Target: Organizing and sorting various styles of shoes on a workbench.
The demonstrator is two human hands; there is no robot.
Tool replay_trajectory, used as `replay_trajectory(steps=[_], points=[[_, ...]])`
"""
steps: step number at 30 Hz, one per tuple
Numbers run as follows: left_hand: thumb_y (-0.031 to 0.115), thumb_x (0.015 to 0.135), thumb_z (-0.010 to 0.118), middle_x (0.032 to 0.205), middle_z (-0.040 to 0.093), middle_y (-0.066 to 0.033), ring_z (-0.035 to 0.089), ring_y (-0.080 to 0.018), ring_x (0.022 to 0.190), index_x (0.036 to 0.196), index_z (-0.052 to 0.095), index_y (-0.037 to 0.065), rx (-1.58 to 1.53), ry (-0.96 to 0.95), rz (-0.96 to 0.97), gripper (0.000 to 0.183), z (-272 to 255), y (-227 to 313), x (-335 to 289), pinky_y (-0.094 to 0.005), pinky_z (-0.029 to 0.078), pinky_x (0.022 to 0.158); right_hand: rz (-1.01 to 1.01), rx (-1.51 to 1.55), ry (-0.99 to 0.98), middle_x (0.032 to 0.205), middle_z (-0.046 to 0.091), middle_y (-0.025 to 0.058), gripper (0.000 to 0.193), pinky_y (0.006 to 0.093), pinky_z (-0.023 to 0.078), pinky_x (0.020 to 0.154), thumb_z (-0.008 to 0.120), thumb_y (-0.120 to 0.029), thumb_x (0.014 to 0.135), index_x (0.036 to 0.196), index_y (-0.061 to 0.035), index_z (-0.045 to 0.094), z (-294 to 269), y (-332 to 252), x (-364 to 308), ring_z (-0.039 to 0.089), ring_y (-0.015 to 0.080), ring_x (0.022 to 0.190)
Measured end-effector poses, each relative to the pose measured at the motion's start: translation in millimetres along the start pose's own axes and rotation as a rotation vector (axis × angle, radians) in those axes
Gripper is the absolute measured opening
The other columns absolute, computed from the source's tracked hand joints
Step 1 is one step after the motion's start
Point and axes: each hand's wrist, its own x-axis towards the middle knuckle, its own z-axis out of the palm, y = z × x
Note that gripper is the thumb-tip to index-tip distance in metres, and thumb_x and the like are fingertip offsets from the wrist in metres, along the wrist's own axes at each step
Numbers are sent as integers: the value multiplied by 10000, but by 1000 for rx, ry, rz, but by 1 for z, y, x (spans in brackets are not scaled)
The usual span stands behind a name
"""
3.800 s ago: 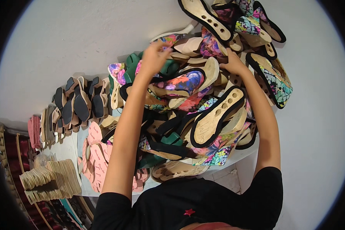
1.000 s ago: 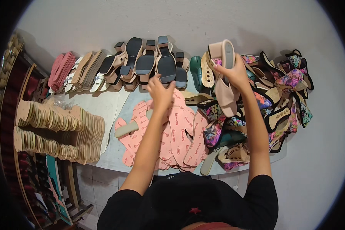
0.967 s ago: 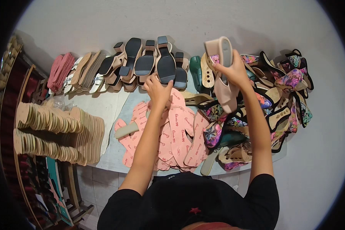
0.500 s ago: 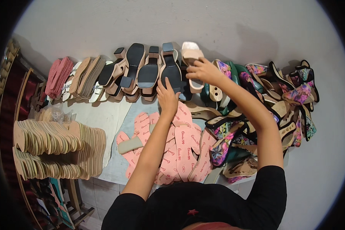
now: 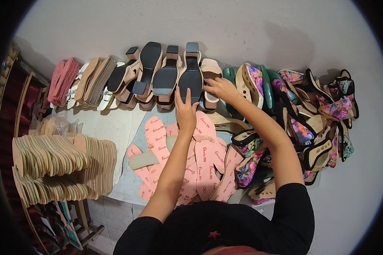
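Observation:
A row of block-heeled sandals lies along the wall, several turned black sole up. On one upturned black-soled sandal [image 5: 190,78] my left hand [image 5: 186,114] rests its stretched fingers, near the front edge of the row. Just right of it stands a beige sandal [image 5: 211,67], its light insole showing. My right hand [image 5: 223,90] is over that beige sandal's middle, fingers curled around it; the hand hides part of the sandal. Below my left hand lies a heap of pink printed insoles [image 5: 204,165].
Wedge soles with floral covers [image 5: 302,127] are piled on the right. Stacked tan insoles [image 5: 51,157] stand at the near left. Red insoles [image 5: 64,80] and tan insoles [image 5: 93,80] lean at the row's left end. Green wedges [image 5: 267,87] stand right of my right hand.
My right hand has brought the beige sandal down into the row, against the black-soled one. My left hand stays at the black-soled sandal, slightly lower. The view has shifted a little.

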Motion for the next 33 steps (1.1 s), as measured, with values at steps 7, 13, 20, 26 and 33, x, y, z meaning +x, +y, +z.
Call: replay_trajectory(steps=[7,13,20,26,33], points=[[144,665,709,1277,296,-220,376,-377,1125,1245,382,21,-99,38,-161,677,-9,11,1,-416,328,950,363,287,95,1055,491,127,302,373,479,738,503,-46,760,1058,-96,524,2,-3,-3,542,289,953],[173,628,728,1229,324,-229,388,-366,1110,1242,304,-3,-102,-13,-280,768,-13,3,-3,-398,342,934,268,265,54,1098,481,134,298,383,439,823,579,-33,719,1012,-87,579,-33,-9,-14,505,304,1008],[567,583,656,1151,540,-195,530,-309,1060,1292,360,50,-226,-680,-444,926,-11,-33,-49,-360,387,907,527,711,-311,1029,526,174,335,384,431,830,586,-127,746,1066,-43,535,-116,-46,-62,526,319,954],[595,640,607,1171,503,-250,479,-358,1107,1303,302,-23,138,-852,-574,956,-53,6,-50,-410,363,924,575,864,-92,1038,539,180,344,368,408,854,567,-137,761,1069,7,514,-161,-105,-138,530,311,981],[393,785,544,1237,426,-280,383,-384,1184,1298,292,-46,-252,-575,-420,721,-42,-26,-75,-400,303,978,858,622,388,1017,512,132,269,370,358,873,573,-90,727,990,-44,547,-172,-173,-210,461,314,982]])
